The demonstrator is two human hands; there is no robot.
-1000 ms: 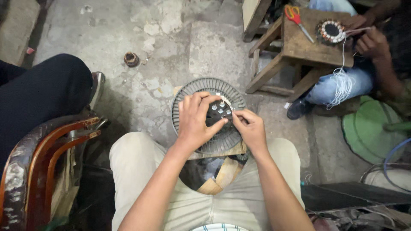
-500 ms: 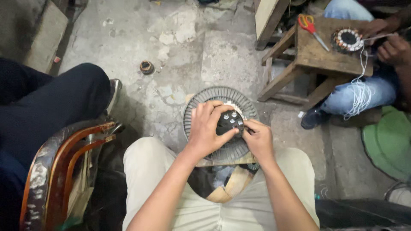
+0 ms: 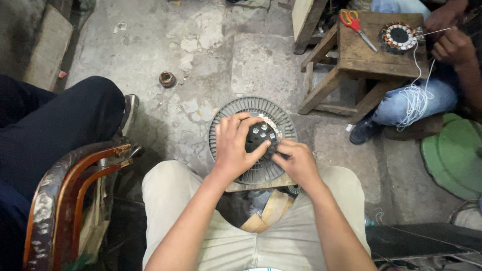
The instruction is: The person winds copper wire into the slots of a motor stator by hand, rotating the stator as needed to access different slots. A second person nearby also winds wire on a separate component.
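Head view is showing the left hand spreading over a round grey fan grille, fingers curled loosely and gripping the dark hub at its middle. The right hand is closing on the hub's lower right side, fingertips pinching something small there; what it is cannot be told. The grille is lying flat, face up, on a wooden board across the person's knees, its rim overhanging the board's far edge toward the concrete floor; being round, it is showing no long axis.

Compared with half a second ago, both hands are keeping the same grip, while the whole scene is sitting lower and further left in the picture.

At the far right, another person's hand is working white string at a copper-wound coil ring on a small wooden stool, with red-handled scissors lying near its left edge.
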